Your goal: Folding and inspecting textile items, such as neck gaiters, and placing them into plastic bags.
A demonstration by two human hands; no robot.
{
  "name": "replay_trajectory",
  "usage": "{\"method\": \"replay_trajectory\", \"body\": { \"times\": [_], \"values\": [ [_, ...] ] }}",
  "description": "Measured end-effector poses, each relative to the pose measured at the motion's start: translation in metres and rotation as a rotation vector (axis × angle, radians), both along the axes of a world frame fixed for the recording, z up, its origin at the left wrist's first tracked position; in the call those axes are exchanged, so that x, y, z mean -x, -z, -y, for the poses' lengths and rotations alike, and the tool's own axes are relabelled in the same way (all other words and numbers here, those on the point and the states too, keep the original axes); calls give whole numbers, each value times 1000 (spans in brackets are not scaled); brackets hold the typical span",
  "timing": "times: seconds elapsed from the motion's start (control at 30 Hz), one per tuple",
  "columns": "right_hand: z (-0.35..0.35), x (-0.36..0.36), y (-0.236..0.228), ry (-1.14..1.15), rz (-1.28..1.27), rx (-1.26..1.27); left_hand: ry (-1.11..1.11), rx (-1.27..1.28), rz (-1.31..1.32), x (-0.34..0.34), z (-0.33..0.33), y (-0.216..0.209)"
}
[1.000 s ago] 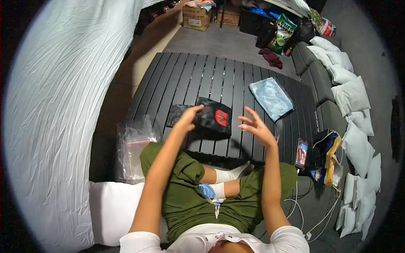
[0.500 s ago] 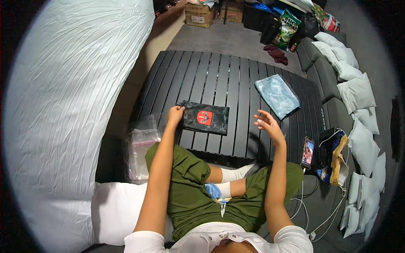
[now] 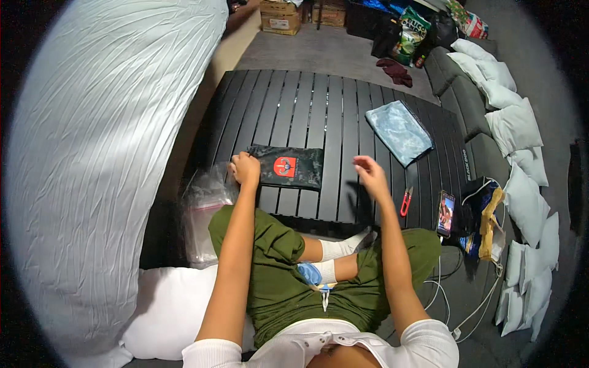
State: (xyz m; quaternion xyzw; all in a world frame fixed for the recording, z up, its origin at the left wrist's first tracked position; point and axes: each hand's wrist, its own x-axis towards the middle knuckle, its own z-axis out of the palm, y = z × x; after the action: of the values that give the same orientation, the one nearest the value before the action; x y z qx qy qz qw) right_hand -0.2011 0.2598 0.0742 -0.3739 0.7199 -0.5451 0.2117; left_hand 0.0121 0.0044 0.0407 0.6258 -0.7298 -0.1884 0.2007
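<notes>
The folded black cloth point(image 3: 307, 168) lies on the bench point(image 3: 335, 122) at 3 o'clock from your left grip point(image 3: 244, 168), long axis roughly 9-to-3; that curled grip touches its end, pinch unclear. Your empty right grip point(image 3: 370, 175) hangs farther off, fingers loosely parted.

Count by kind. Hands: two, one left hand point(image 3: 245, 168) and one right hand point(image 3: 372, 176). Slatted table point(image 3: 302, 119): one. Folded black cloth point(image 3: 304, 167): one, left, bearing one red patch point(image 3: 284, 166). Folded blue cloth point(image 3: 400, 132): one, far right. Red-handled snips point(image 3: 406, 201): one pair, right. Phone point(image 3: 446, 213): one, right. Clear plastic bags point(image 3: 205, 227), left: overlapping, number unclear. White pillow point(image 3: 172, 313): one, near left. Pale cushions point(image 3: 515, 127), right: at least eight; overlaps prevent an exact tally. White socks point(image 3: 337, 248): two, near. Cardboard boxes point(image 3: 280, 18): two, far. Maroon cloth point(image 3: 394, 72): one, far right. Green bag point(image 3: 411, 37): one, far right.
</notes>
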Motion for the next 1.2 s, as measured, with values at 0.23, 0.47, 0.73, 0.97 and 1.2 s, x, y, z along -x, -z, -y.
{"method": "replay_trajectory", "body": {
  "times": [0.23,0.47,0.73,0.97,1.2],
  "values": [
    [78,-30,14,-395,-928,-27,48,67,37,-10,10,8],
    [41,-46,24,-425,-1009,-254,423,263,-79,9,18,22],
    [-37,-113,4,-542,-1105,-295,883,658,-267,68,-17,16],
    [-35,-111,27,-571,-1031,-371,1148,537,-63,64,-52,31],
    [-31,-118,29,-566,-1054,-356,1154,448,-37,57,-42,24]
  ]
}}
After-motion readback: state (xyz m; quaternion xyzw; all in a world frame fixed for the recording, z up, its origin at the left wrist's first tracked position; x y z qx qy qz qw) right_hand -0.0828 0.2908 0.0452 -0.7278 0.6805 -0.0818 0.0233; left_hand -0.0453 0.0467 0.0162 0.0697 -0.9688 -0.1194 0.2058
